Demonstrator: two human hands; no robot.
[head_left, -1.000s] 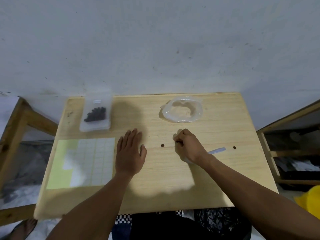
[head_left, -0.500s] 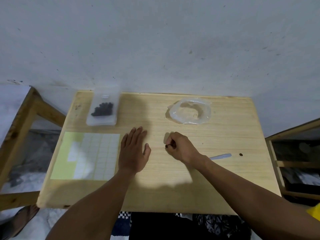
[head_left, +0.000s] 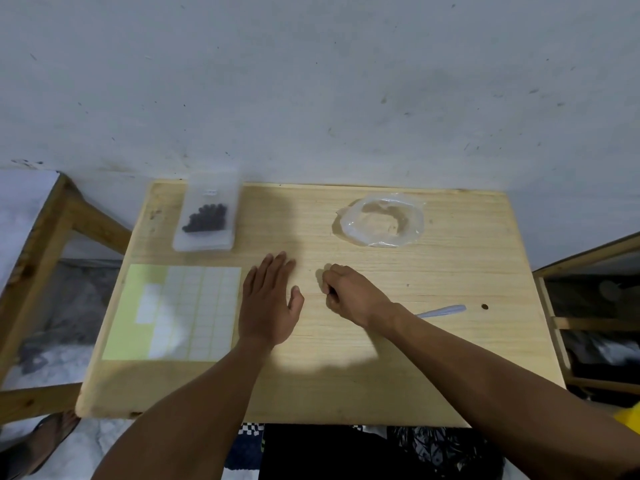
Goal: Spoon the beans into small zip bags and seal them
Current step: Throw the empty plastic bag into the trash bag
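1. Landmark: pale rectangular wooden table. At its far-left corner lies a small clear zip bag holding a cluster of dark round beans; whether its strip is pressed shut cannot be read.
2. Far-right of the table centre: a crumpled clear plastic bag, rolled open into a ring, looking empty.
3. Left hand flat on the table centre, fingers spread, gripping nothing.
4. Right hand just beside it, fingers curled together in a pinch. A dark speck shows at the fingertips, probably a stray bean; too small to confirm.
5. White plastic spoon lies toward the table's right edge, partly under the right forearm. One loose dark bean sits further right, near the edge.
6. Near-left: yellow-green sheet of white label stickers.
7. Risks, as judged:
   - a pinched bean is round and may slip and roll;
   - the forearm could sweep the spoon or nudge the loose bean off the right edge;
   - an unsealed bag would spill if lifted.
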